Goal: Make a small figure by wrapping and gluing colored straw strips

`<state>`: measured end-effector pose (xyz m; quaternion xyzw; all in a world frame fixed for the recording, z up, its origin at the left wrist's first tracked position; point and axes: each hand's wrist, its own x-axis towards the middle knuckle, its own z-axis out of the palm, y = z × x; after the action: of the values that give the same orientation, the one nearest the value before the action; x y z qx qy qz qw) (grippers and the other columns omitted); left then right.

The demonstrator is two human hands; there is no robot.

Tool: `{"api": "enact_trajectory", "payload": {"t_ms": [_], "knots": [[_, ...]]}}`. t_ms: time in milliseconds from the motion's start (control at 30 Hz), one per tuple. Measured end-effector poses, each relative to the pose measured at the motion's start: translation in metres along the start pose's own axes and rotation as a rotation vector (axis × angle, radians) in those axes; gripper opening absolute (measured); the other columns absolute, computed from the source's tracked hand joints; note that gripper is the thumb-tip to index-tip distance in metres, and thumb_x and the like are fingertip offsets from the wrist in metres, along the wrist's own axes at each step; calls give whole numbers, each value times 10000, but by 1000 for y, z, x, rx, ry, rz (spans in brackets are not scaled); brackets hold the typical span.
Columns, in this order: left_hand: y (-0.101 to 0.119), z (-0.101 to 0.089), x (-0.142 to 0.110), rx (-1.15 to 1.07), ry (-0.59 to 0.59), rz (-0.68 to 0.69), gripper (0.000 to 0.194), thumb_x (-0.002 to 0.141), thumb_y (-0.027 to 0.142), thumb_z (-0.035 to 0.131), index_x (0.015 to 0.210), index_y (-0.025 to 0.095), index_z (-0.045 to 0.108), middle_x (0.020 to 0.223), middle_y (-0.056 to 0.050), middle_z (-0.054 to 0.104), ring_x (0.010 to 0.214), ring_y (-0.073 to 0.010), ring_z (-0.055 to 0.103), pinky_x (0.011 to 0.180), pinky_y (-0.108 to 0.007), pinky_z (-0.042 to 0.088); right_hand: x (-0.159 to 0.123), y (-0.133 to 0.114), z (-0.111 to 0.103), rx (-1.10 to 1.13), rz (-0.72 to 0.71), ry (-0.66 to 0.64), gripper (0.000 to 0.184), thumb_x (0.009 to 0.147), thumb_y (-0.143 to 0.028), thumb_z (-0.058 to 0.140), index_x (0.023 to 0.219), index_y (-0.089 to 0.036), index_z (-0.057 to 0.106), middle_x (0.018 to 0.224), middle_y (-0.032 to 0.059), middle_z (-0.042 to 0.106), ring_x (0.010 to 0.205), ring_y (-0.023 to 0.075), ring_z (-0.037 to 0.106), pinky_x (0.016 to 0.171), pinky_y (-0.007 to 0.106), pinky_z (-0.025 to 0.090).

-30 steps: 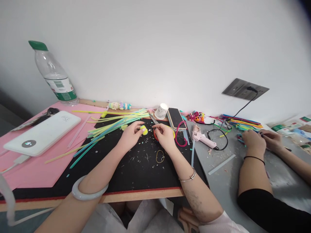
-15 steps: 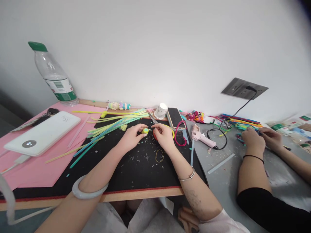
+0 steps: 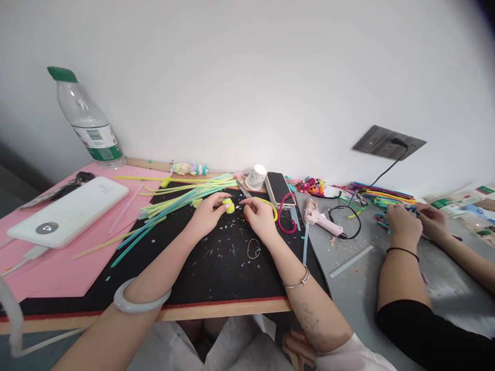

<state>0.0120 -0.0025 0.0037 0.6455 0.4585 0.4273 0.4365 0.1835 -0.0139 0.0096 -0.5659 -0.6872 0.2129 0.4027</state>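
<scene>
Between the thumb and fingers of my left hand (image 3: 211,212) is a small, fuzzy yellow piece (image 3: 229,206), like a short coil of pipe cleaner. Just to its right is my right hand (image 3: 258,212), thumb and fingers drawn together; whatever they may pinch is too small to make out. Scissors (image 3: 243,189) lie by that hand, blades pointing away, with parts of a red and yellow handle showing around it. Both hands are over a black mat (image 3: 209,268) strewn with small scraps. A thin rubber band (image 3: 253,249) rests below my right hand.
Pipe cleaners (image 3: 174,201) fan out at left, near a power bank (image 3: 69,211) and a bottle (image 3: 91,123). Behind stand a paper cup (image 3: 257,177) and a phone (image 3: 279,188). A corded glue gun (image 3: 323,220) lies right. A co-worker's hands (image 3: 406,224) work beyond it.
My left hand has turned the yellow piece, so its green-blue end no longer shows and its yellow side faces me. My right hand has hardly moved.
</scene>
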Motion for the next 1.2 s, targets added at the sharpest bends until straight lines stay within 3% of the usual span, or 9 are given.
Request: {"api": "enact_trajectory", "payload": {"t_ms": [167,400,800,1067,1200], "knots": [[4,2,-2,-194,-75,-58,384,756,395,570,1068,171,555,1152,-103,592,1019,-210,582,847,-372,499,0,-2,0,12,-9,1,258,750,-181,439,878,-175,663,623,1,606,546,134,515,595,255,430],[0,3,-3,-226,-154,-70,376,776,383,557,1100,195,523,1214,-88,546,1008,-203,573,838,-387,504,0,-1,1,24,-11,3,260,740,-175,431,873,-176,655,590,-14,585,512,124,492,567,243,418],[10,2,-6,-195,-89,-131,468,725,434,607,1103,170,526,1004,-87,647,901,-214,605,742,-364,497,0,0,1,22,-25,10,252,745,-172,437,869,-170,656,630,-4,604,505,115,484,546,235,405],[9,3,-5,-363,-72,-198,460,707,420,649,1084,170,558,988,-81,651,938,-212,607,808,-384,497,0,0,2,45,-15,4,251,752,-178,435,888,-163,646,641,-2,609,502,117,481,528,235,400],[12,3,-6,-479,8,-209,407,689,368,679,1040,184,585,1090,-66,599,956,-189,603,857,-366,484,0,1,1,69,-7,9,254,767,-199,433,912,-173,640,673,2,622,532,124,509,526,233,403]]}}
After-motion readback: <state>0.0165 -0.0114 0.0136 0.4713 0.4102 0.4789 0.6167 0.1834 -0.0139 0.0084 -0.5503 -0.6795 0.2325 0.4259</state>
